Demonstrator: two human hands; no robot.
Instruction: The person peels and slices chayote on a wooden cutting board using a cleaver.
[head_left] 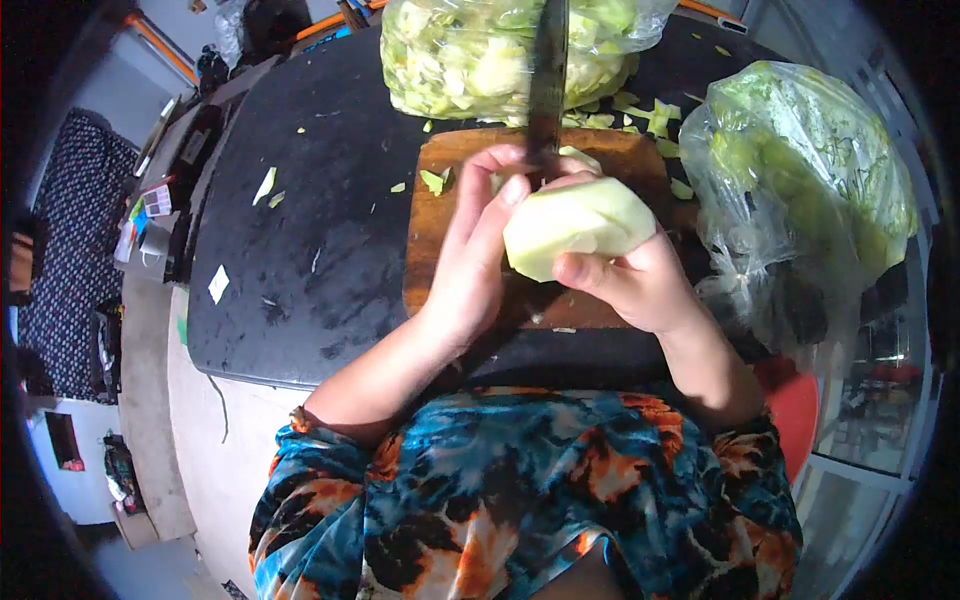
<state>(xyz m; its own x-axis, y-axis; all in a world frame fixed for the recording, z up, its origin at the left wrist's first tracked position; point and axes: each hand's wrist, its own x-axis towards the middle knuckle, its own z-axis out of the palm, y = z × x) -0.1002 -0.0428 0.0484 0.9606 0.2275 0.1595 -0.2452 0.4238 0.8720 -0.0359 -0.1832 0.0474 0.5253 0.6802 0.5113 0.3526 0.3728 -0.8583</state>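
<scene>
In front of me, above the cutting board (440,265), my right hand (640,285) grips a peeled pale green vegetable (580,225), thumb across its near side. Its surface has flat cut facets; I cannot tell its exact kind. My left hand (475,235) is closed at the near end of a knife (548,90), whose dark blade points up and away from me. The left thumb tip touches or nearly touches the vegetable's left edge. The knife's handle is mostly hidden by fingers. A small pale green piece (578,158) shows just behind the hands.
A large clear bag of cut pale green pieces (450,75) stands behind the board. Another tied plastic bag (800,170) with green contents sits at the right. Peelings (660,118) and scraps (265,185) lie scattered on the black table (300,250). Something red (790,410) stands by my right elbow.
</scene>
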